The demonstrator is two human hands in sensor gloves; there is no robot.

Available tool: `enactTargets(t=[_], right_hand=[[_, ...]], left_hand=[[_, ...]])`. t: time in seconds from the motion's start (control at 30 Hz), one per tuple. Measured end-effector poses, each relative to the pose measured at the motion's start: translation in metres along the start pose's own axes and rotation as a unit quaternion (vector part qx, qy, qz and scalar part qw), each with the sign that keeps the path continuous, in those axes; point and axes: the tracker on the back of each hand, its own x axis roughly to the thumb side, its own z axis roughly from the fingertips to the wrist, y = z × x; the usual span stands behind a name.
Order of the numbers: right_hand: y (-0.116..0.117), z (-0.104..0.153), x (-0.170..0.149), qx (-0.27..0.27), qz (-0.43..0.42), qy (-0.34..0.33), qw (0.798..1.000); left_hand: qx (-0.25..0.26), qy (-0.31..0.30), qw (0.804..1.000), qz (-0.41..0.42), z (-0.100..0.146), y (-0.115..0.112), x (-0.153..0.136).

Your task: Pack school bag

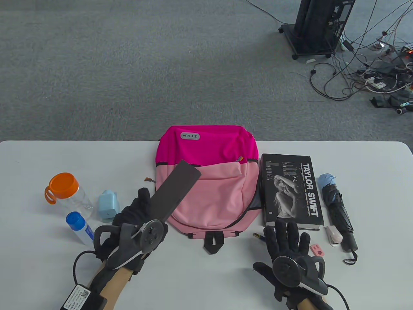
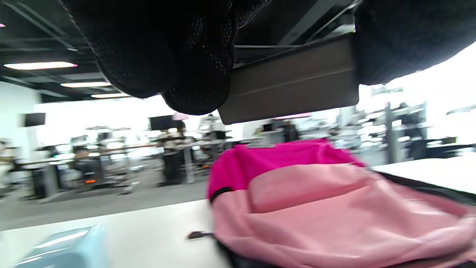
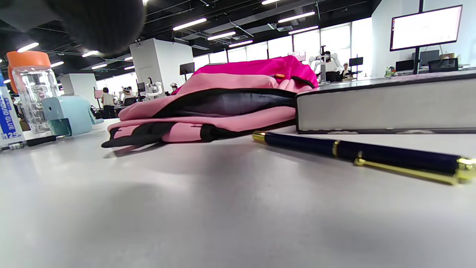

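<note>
Two gloved hands over white surface (image 1: 48, 155). Left hand (image 1: 135, 222) held flat dark grey case (image 1: 177, 190) in its grip, case raised and tilted over left part of pink backpack (image 1: 209, 180). Backpack lay flat at surface centre. Right hand (image 1: 290, 255) rested flat, fingers spread, holding nothing, near black book (image 1: 290, 190); blue pen (image 3: 357, 152) just beside it.

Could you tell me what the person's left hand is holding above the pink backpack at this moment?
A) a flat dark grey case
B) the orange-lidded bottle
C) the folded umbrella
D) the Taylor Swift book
A: the left hand grips a flat dark grey case raised over the pink backpack, while the book, umbrella and bottle lie on the table.
</note>
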Motion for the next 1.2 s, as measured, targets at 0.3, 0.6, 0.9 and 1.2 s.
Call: enactTargets(t=[0.3, 0.6, 0.9, 1.2], right_hand=[[0.003, 0.000, 0.001, 0.012, -0.009, -0.003, 1.000], [0.003, -0.002, -0.003, 0.011, -0.003, 0.008, 1.000], [-0.029, -0.008, 0.006, -0.058, -0.014, -0.020, 0.998], [-0.023, -0.035, 0.064, 0.101, 0.066, -0.114, 0.986]], left_hand=[[-0.050, -0.260, 0.964, 0.031, 0.017, -0.058, 0.039], [-0.123, -0.317, 0.940, 0.023, 0.041, -0.129, 0.076], [-0.099, -0.286, 0.953, 0.000, 0.047, -0.127, 0.084], [-0.103, -0.265, 0.959, -0.006, 0.044, -0.127, 0.087]])
